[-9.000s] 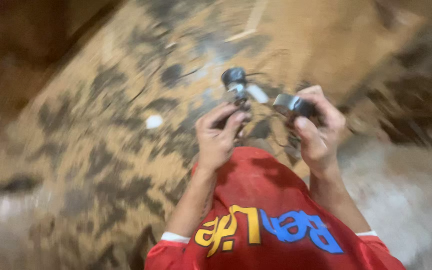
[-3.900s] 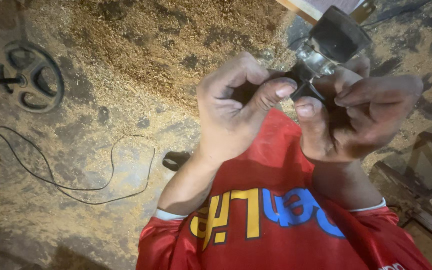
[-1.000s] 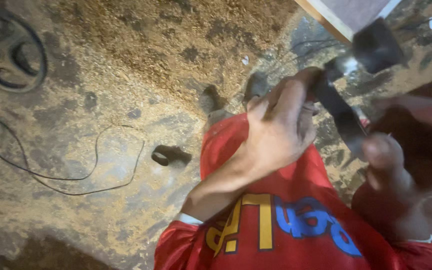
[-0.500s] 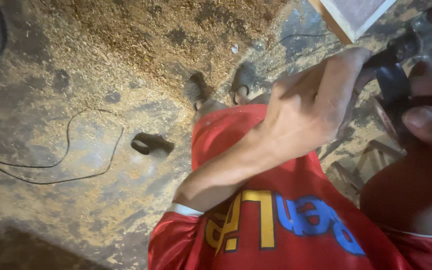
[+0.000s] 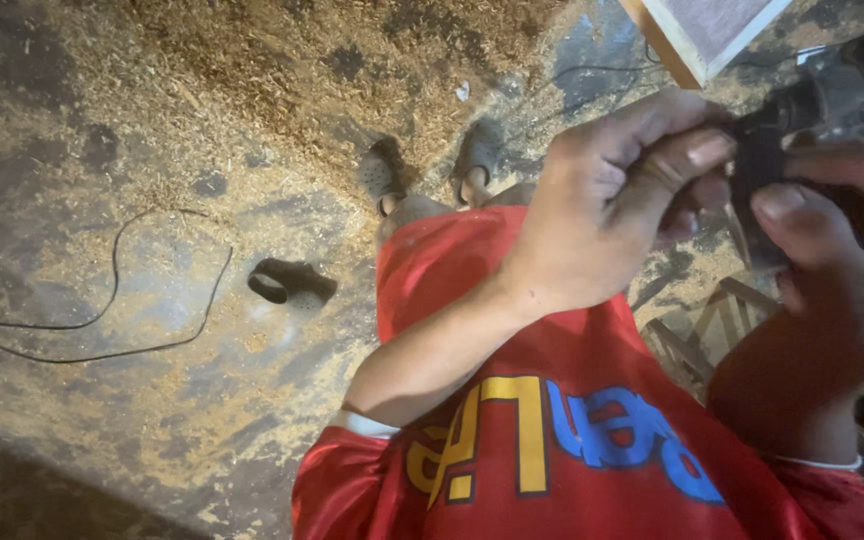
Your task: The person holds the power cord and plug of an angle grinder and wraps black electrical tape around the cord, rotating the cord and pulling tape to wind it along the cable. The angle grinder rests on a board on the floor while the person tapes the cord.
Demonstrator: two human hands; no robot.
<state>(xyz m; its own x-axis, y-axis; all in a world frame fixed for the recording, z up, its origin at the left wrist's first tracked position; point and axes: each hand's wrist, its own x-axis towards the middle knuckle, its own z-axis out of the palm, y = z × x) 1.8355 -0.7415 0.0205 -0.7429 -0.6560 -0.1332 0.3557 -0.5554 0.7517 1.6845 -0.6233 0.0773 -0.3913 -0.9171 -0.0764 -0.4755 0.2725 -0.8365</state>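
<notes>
The person is standing on a sawdust-strewn floor [image 5: 152,90] and holding a dark power tool [image 5: 802,110] up near chest height, at the upper right of the view. The left hand [image 5: 612,200] is curling tightly around the front end of the tool, thumb pressing toward the fingers as if pinching a small part there. The right hand [image 5: 832,290] is wrapping the tool's body from below, thumb lying on top. Judging from this, the work on the tool is in its middle: both hands are busy at the head, and nothing is showing as finished; the part being handled is hidden by the fingers.

As for labels, the only lettering is sitting on the red shirt [image 5: 572,440], in large yellow and blue characters across the chest. No packages or signs are showing. A thin black cable [image 5: 112,300] is looping over the floor at left, a small dark object [image 5: 287,283] is lying near it, and a pale wooden frame [image 5: 702,35] is leaning in at the top right.
</notes>
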